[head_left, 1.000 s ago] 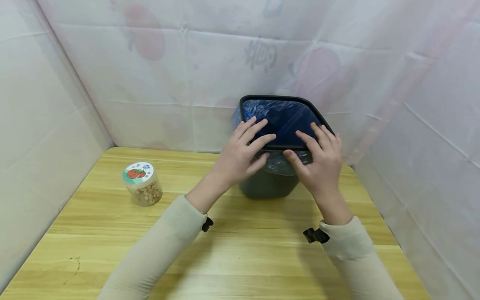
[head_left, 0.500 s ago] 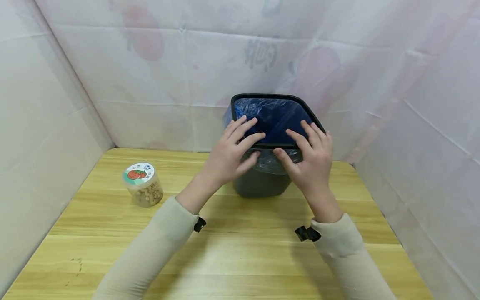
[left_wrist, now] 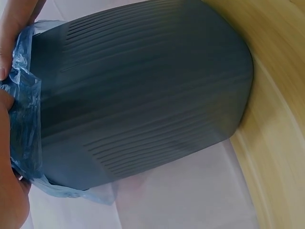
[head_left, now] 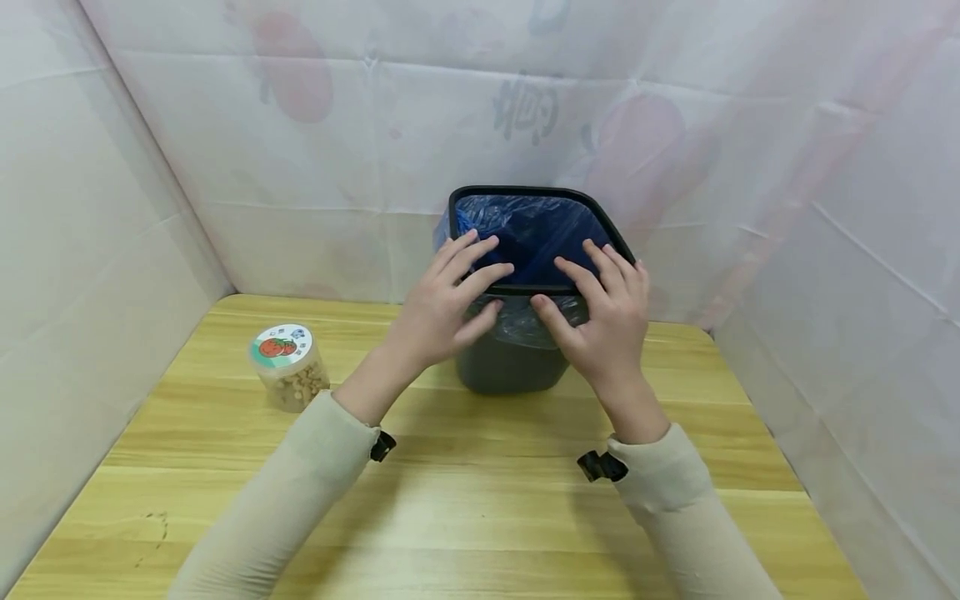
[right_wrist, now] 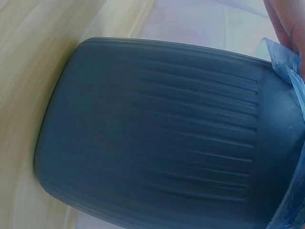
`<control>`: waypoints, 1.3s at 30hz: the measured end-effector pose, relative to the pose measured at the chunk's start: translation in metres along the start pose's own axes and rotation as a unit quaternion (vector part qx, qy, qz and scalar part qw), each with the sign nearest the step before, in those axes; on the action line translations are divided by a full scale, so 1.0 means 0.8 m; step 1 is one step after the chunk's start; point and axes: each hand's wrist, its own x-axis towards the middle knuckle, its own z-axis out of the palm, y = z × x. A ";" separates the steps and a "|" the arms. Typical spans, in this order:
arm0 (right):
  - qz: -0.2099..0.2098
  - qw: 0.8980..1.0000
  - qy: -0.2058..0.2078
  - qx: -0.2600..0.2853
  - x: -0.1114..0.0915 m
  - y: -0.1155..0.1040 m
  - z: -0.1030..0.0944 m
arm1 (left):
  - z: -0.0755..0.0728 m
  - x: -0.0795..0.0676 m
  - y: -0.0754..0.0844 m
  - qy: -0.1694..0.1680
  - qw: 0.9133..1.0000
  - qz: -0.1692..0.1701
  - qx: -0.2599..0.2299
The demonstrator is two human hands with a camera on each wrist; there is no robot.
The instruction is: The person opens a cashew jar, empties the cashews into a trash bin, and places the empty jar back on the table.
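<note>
Shifting lined bin (head_left: pixel 510 367) closer to jar (head_left: pixel 291 375), moving it along with both hands
Now standing nearer jar than a second ago, to its right and slightly farther back, well apart from it; reads as repositioning, with jar left untouched; gripping rim (head_left: pixel 534 191) with left hand (head_left: pixel 453 292) on jar side and right hand (head_left: pixel 606 321) on side away from jar, fingers over the inside, thumbs outside; cannot tell how firmly; seeing down into blue liner (head_left: pixel 536 233) in head view only; getting grooves (left_wrist: pixel 138 145) in bin wall and base against table (left_wrist: pixel 286 143) from both wrist views, plus liner folded down outside; finding no jar in either
</note>
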 end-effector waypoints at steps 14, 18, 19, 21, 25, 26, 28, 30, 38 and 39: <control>-0.003 1.000 0.000 -0.009 0.000 -0.014 0.014 | -0.010 -0.010 -0.018 0.016 1.000 0.015 -0.012; 0.001 1.000 -0.002 -0.013 -0.001 -0.020 0.018 | -0.013 -0.013 -0.023 0.017 1.000 0.016 -0.021; 0.003 1.000 0.000 -0.010 -0.001 -0.022 0.019 | -0.014 -0.014 -0.024 0.017 0.999 0.015 -0.023; 0.004 1.000 0.001 -0.009 0.000 -0.025 0.020 | -0.015 -0.015 -0.026 0.017 0.999 0.013 -0.027; 0.004 1.000 -0.001 -0.012 0.000 -0.029 0.022 | -0.017 -0.017 -0.029 0.018 0.999 0.007 -0.031; 0.004 1.000 -0.002 -0.013 0.001 -0.030 0.023 | -0.018 -0.018 -0.030 0.019 0.999 0.007 -0.033; 0.005 1.000 -0.003 -0.014 0.000 -0.031 0.024 | -0.020 -0.018 -0.031 0.020 0.999 0.009 -0.034; 0.005 1.000 -0.004 -0.014 0.000 -0.032 0.025 | -0.022 -0.017 -0.031 0.021 0.999 0.012 -0.034; -0.002 1.000 0.000 -0.018 0.003 -0.039 0.033 | -0.031 -0.020 -0.038 0.022 0.999 0.015 -0.026; -0.001 1.000 0.001 -0.014 0.004 -0.040 0.035 | -0.032 -0.021 -0.039 0.021 0.999 0.016 -0.024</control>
